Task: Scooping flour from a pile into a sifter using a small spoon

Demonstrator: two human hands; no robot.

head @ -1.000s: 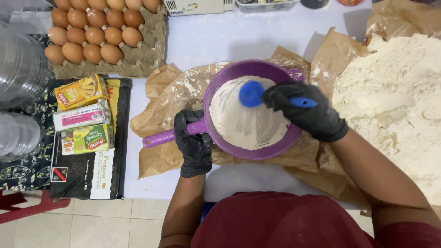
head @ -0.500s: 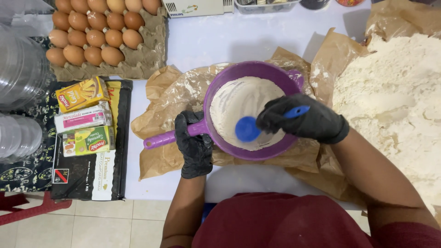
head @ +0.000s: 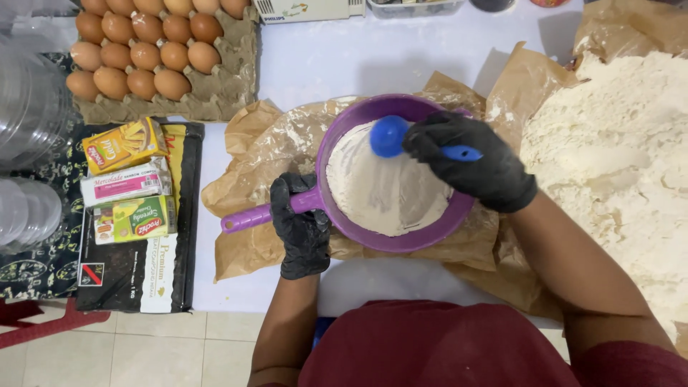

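While the left hand, in a black glove, closes around the handle of the purple sieve, the gloved right hand grips a blue spoon over the flour inside it; the sieve stays above brown paper on the white table, near an egg tray

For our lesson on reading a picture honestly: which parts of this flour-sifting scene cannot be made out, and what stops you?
All in the head view:
- Blue scoop: most of its handle is hidden inside the right hand.
- Purple sieve: the mesh is hidden by flour; the left hand covers part of its handle.
- Egg tray: the top edge cuts off its far row.
- Flour heap: the right edge cuts it off.
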